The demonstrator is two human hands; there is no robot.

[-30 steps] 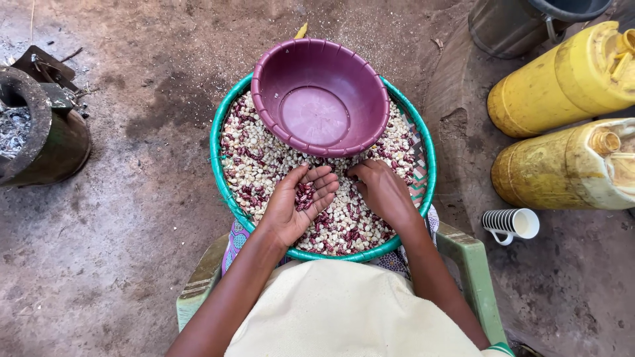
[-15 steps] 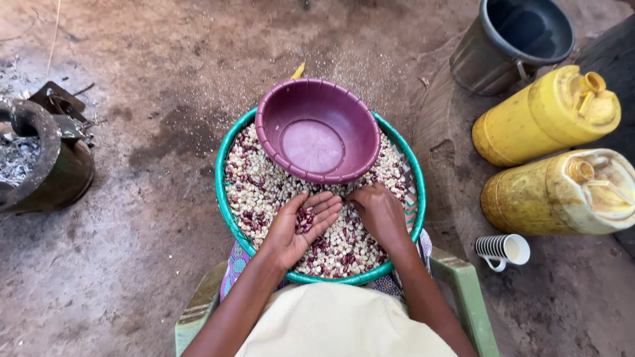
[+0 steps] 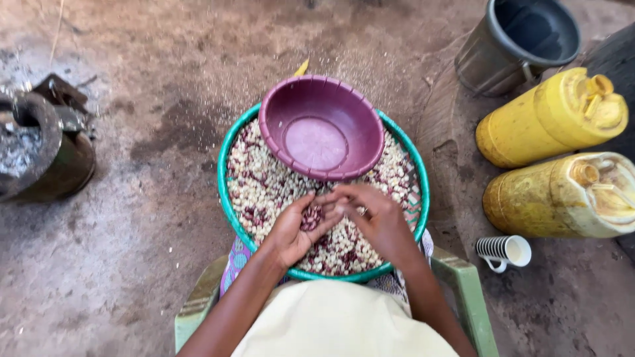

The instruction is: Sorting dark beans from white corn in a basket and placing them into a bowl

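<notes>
A big green basin full of white and dark red beans sits on the person's lap. The left hand lies palm up over the beans near the basin's near edge, fingers spread a bit, cupping a few dark beans. The right hand is just beside it, its fingers pinched together and touching the left fingertips. A purple bowl rests on the beans at the far edge. Two yellow jugs lie on the dirt floor to the right.
</notes>
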